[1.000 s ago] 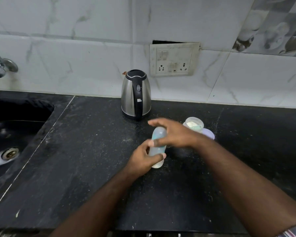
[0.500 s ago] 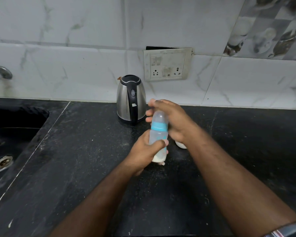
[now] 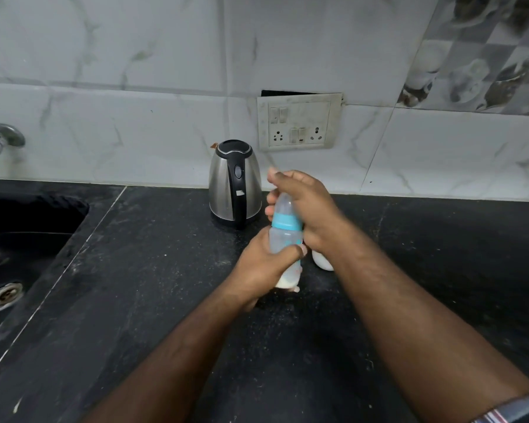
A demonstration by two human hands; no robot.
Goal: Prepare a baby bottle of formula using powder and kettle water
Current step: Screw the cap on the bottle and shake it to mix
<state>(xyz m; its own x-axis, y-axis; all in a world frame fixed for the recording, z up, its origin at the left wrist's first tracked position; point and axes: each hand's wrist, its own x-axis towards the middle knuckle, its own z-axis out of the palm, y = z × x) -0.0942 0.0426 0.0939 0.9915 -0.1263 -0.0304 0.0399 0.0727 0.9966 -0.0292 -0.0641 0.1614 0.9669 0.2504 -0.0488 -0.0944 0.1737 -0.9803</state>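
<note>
left hand [image 3: 261, 265] wrapped round lower baby bottle [image 3: 284, 239], right hand [image 3: 307, 209] curled over its capped top, white container [image 3: 322, 260] mostly hidden behind right wrist

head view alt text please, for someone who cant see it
Two hands hold a baby bottle above a black counter: the left hand grips its body, the right hand wraps its top by the blue collar. A steel kettle stands behind, a sink at the left.

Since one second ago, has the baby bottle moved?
Yes. The baby bottle has been lifted upright off the black counter; its top now reaches the kettle body's height.
</note>
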